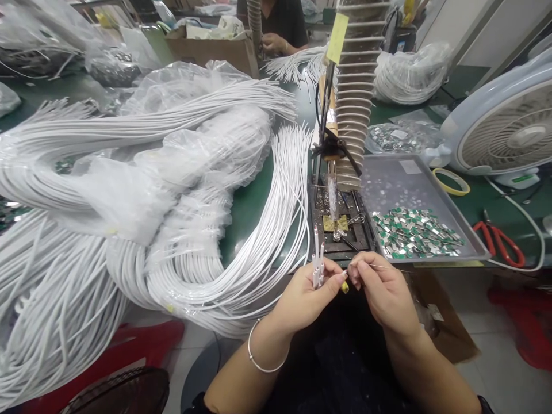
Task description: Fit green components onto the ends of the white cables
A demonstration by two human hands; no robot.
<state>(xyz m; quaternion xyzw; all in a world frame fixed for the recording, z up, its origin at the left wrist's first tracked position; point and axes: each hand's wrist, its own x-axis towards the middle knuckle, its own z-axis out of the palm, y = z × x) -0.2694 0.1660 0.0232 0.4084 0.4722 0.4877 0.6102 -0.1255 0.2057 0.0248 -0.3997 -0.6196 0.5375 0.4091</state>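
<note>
My left hand is closed around several short white cable ends, which stand up between the fingers with reddish tips. A small yellow piece shows by its thumb. Close beside it, my right hand pinches a thin silvery wire that trails off to the right. The fingertips of both hands nearly meet; what lies exactly between them is too small to make out. Just beyond the hands, a soldering iron is fixed tip-down over a dark stand with a yellowish sponge pad.
Bundles of white cables cover the left side. At right are a grey tray of small green-and-silver circuit boards, red-handled cutters, a tape roll and a fan. A ribbed hose hangs behind the iron. Another person sits opposite.
</note>
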